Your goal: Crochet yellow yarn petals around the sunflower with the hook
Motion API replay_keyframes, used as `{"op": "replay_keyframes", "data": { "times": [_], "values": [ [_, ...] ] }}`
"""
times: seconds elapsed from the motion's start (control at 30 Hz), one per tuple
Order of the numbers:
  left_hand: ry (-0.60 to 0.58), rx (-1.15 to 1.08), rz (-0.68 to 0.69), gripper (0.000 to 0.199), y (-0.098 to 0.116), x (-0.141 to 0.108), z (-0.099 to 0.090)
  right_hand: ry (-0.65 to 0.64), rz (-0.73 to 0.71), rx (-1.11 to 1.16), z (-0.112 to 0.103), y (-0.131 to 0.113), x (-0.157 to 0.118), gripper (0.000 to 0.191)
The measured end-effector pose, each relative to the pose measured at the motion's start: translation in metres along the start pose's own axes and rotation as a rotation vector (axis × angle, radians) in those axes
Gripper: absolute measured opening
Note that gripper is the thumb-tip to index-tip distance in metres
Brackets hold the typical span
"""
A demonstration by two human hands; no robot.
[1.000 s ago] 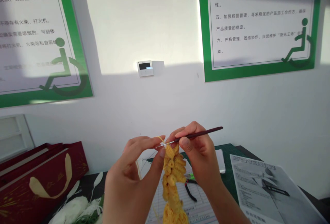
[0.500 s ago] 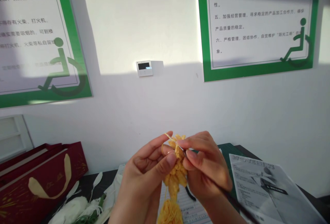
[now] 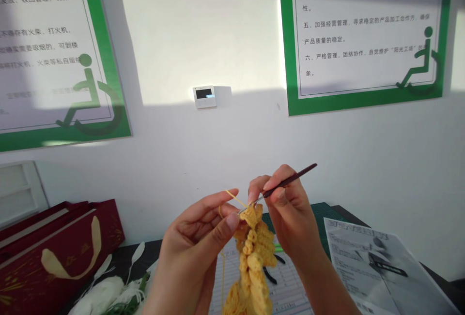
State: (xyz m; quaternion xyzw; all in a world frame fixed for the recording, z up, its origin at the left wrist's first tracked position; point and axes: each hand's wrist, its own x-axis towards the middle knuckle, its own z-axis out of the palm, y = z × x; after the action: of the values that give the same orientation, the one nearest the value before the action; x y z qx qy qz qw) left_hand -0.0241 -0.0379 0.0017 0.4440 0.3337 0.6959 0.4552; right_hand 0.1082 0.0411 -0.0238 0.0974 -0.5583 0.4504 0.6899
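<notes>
My right hand pinches a slim crochet hook with a dark handle, its metal tip reaching into the top of a yellow crocheted piece. My left hand holds that piece near its top edge, with a thin yellow yarn strand running over its fingers to the hook. The piece hangs down between my hands in thick ruffled folds, and its lower end passes out of the bottom of the view.
Below my hands lie a printed form, pliers with green handles and a green cutting mat. A printed sheet lies to the right. To the left are a dark red box and white yarn. Green-framed posters hang on the wall behind.
My hands have drawn apart and risen slightly. The hook has swung from pointing down at the lower right to pointing up at the upper right, and more of the yellow piece shows.
</notes>
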Motion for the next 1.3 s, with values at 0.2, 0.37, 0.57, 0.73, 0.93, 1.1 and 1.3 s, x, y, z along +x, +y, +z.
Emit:
{"op": "replay_keyframes", "data": {
  "times": [0.2, 0.37, 0.57, 0.73, 0.93, 1.1, 1.3],
  "values": [
    [0.031, 0.019, -0.011, 0.025, -0.001, -0.002, -0.002, -0.08, -0.08, -0.108, -0.004, -0.008, 0.002, 0.011],
    [0.048, 0.047, 0.047, 0.025, 0.0, -0.002, -0.005, -0.104, -0.183, -0.263, -0.004, -0.014, 0.0, 0.006],
    [0.052, 0.085, 0.142, 0.02, 0.0, -0.001, -0.006, -0.122, -0.287, -0.506, -0.003, -0.021, -0.006, 0.007],
    [0.078, 0.127, 0.217, 0.022, -0.003, -0.001, -0.001, -0.21, -0.496, -0.829, 0.0, -0.029, -0.005, 0.013],
    [0.098, 0.125, 0.2, 0.025, -0.001, 0.0, 0.0, -0.259, -0.74, -1.108, 0.012, -0.034, -0.006, 0.023],
    [0.032, 0.042, 0.058, 0.025, 0.002, 0.003, -0.004, -0.212, -0.63, -1.141, 0.019, -0.03, -0.01, 0.028],
    [-0.01, -0.053, -0.014, 0.027, 0.002, 0.003, -0.006, -0.194, -0.776, -1.063, 0.013, -0.016, -0.004, 0.026]
  ]
}}
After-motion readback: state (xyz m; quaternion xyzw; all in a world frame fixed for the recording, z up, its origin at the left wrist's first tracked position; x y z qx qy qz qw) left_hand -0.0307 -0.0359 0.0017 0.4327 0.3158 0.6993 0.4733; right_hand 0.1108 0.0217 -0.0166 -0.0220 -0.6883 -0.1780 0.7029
